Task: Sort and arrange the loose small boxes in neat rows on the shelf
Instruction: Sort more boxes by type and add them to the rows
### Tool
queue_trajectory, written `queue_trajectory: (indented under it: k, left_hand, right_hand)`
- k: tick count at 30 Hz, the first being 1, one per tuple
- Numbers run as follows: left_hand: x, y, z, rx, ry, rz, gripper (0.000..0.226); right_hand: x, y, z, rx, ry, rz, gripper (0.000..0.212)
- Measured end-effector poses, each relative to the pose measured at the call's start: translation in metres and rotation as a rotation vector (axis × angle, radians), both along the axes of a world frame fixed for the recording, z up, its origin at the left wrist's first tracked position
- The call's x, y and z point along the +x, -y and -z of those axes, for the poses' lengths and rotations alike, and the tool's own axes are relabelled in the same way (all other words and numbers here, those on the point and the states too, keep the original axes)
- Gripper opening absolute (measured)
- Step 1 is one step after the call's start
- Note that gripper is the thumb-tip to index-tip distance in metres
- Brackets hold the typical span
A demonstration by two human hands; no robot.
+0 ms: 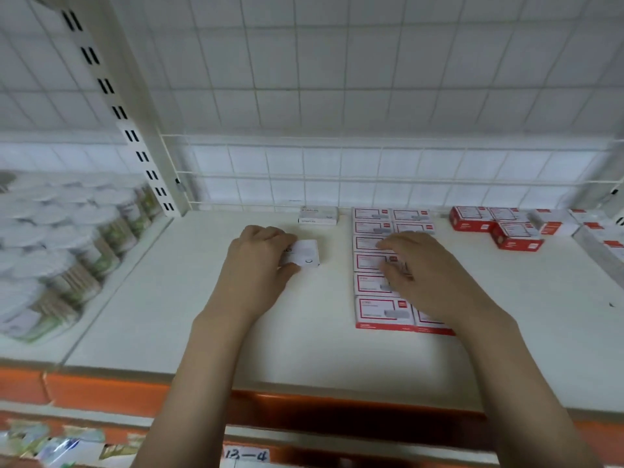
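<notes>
My left hand (pixel 260 261) grips a small white box (pixel 305 253) lying on the white shelf (pixel 189 298), fingers over its top and thumb at its near side. A second white box (pixel 318 216) sits at the back by the wire grid. My right hand (pixel 422 275) rests with straight fingers on two neat columns of red-and-white boxes (pixel 374 265) that run from the back toward the front. Loose red boxes (pixel 506 228) lie jumbled at the back right.
A wire grid fence (pixel 371 173) closes the shelf's back. Left of a slotted upright (pixel 135 136), stacked white-lidded jars (pixel 57 248) fill the neighbouring bay. The shelf's front edge carries an orange strip (pixel 101 393) with a handwritten label (pixel 246 456) below.
</notes>
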State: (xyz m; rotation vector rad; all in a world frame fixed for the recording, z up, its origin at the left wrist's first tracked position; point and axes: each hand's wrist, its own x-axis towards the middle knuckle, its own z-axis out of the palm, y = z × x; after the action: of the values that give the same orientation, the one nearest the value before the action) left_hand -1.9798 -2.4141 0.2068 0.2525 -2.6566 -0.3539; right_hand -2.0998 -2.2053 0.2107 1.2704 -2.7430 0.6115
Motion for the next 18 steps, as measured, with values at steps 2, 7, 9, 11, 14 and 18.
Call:
queue_trajectory:
  k: [2, 7, 9, 11, 14, 18]
  left_hand:
    - [-0.008, 0.022, -0.001, -0.029, 0.043, -0.004, 0.027]
    - [-0.042, 0.067, -0.002, -0.022, 0.136, 0.051, 0.025]
    - [-0.054, 0.077, -0.004, -0.013, 0.178, 0.054, 0.018]
    - [-0.064, 0.083, -0.007, -0.007, 0.211, 0.048, 0.016]
    - [-0.074, 0.090, -0.008, -0.010, 0.269, 0.057, 0.019]
    - [-0.083, 0.099, -0.002, 0.018, 0.315, 0.046, 0.024]
  right_hand:
    - [0.003, 0.013, 0.000, 0.012, 0.007, 0.013, 0.037]
    - [0.005, 0.033, -0.002, 0.040, 0.032, 0.047, 0.039]
    - [0.004, 0.036, -0.001, 0.046, 0.038, 0.067, 0.040]
    - [0.003, 0.038, 0.000, 0.052, 0.037, 0.086, 0.041]
    - [0.002, 0.038, 0.001, 0.059, 0.020, 0.103, 0.041]
    - [0.003, 0.039, 0.001, 0.064, 0.001, 0.116, 0.041]
